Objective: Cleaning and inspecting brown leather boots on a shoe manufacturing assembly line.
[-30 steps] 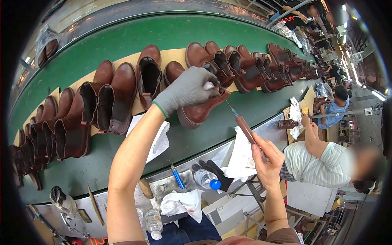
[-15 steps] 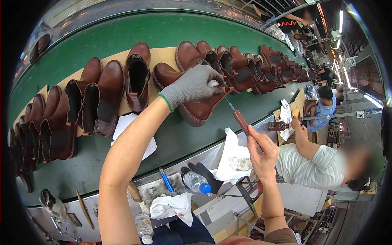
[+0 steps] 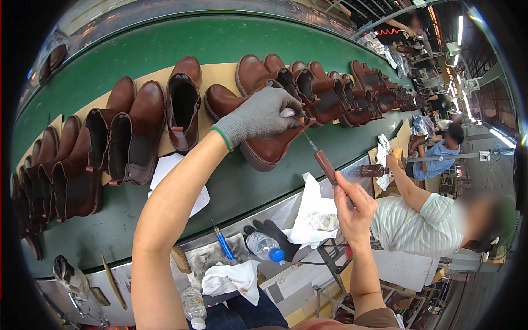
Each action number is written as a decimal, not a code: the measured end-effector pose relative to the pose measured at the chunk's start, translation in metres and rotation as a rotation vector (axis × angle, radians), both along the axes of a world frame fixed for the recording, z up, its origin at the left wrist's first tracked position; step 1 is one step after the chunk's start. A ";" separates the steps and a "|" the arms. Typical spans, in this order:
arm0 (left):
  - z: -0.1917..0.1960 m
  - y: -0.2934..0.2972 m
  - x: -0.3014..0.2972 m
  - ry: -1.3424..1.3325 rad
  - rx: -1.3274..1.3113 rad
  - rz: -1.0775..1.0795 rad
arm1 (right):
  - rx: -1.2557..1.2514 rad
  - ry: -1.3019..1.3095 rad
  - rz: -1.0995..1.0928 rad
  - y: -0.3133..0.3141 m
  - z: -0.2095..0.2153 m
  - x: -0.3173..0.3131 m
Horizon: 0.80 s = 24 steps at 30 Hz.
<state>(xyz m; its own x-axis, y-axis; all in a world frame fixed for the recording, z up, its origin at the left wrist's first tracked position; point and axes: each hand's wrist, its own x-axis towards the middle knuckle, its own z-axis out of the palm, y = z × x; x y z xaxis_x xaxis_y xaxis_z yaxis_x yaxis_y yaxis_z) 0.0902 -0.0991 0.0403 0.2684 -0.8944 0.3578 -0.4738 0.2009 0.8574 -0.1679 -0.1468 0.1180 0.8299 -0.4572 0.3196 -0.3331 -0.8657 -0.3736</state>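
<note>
So the tabletop (image 3: 242,190) is a long green one, curving across the fisheye, with a strip of cardboard (image 3: 214,74) laid along it. Brown boots (image 3: 147,107) are lined up on both sides, mostly on the cardboard. The boot (image 3: 264,153) being worked on sits mid-row, tipped over near the edge closest to the wearer. Left hand (image 3: 263,115), in a grey glove, has it gripped by the upper; right hand (image 3: 355,206) is bare and wrapped round a brown syringe (image 3: 324,166), needle right at the boot's edge (can't tell if it's touching).

White paper (image 3: 165,170) pokes out under the left forearm. Down on the near ledge: a blue tool (image 3: 224,246), a rag (image 3: 234,279), a blue-capped bottle (image 3: 263,246) and a dark glove (image 3: 286,236).

Off right it's a proper workshop: someone in a striped shirt (image 3: 421,225), someone in blue (image 3: 440,157) beyond, bright tube lights (image 3: 460,30) overhead.
</note>
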 end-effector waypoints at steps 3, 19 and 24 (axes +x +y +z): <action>0.001 0.000 0.000 0.006 0.033 -0.005 | -0.013 -0.011 0.005 -0.002 -0.001 0.001; 0.003 0.002 0.001 0.039 0.058 -0.015 | -0.002 0.003 0.012 -0.002 -0.004 -0.001; 0.003 0.002 0.001 0.068 0.093 -0.019 | -0.012 0.005 0.006 -0.004 -0.003 0.001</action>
